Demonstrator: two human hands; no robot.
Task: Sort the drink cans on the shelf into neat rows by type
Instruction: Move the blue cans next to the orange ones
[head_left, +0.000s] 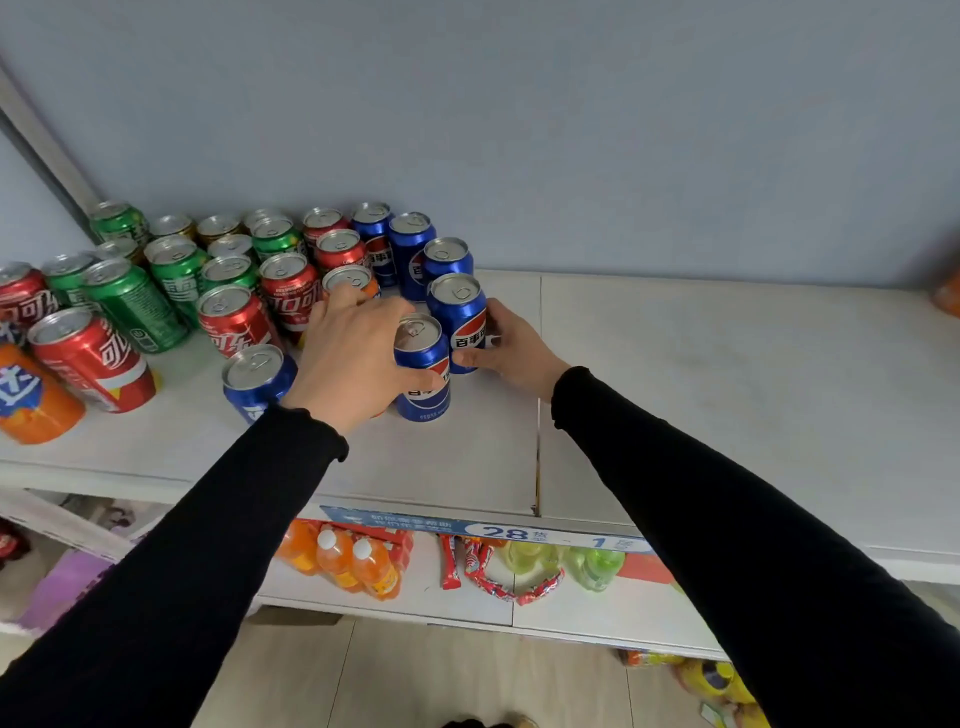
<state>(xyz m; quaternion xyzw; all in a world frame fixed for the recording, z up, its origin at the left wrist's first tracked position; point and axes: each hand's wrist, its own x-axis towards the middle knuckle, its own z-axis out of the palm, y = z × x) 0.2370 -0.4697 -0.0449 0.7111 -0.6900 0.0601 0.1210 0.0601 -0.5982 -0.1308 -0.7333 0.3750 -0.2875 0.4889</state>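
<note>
Midway through the sort, I have both hands on the blue row at the middle of the white shelf (727, 364): my left hand (358, 358) has its grip wrapped round the nearest Pepsi can (422, 374), thumb across the label, while its fingertips reach to an orange can (353, 283) behind; my right hand (511, 348) has its grip curled against the side of the next Pepsi can (460, 322). Three more Pepsi cans (415, 249) line up behind these toward the grey back wall. One stray blue can (257, 379) stands apart by my left wrist, and red Coca-Cola cans (236, 319) and green Sprite cans (132, 306) crowd, unsorted, to the left. To finish this step well, I judge the front can should slide upright until it touches its neighbour, square with the line, label forward, the right hand steadying the row so nothing topples; the stray looks likeliest next.
</note>
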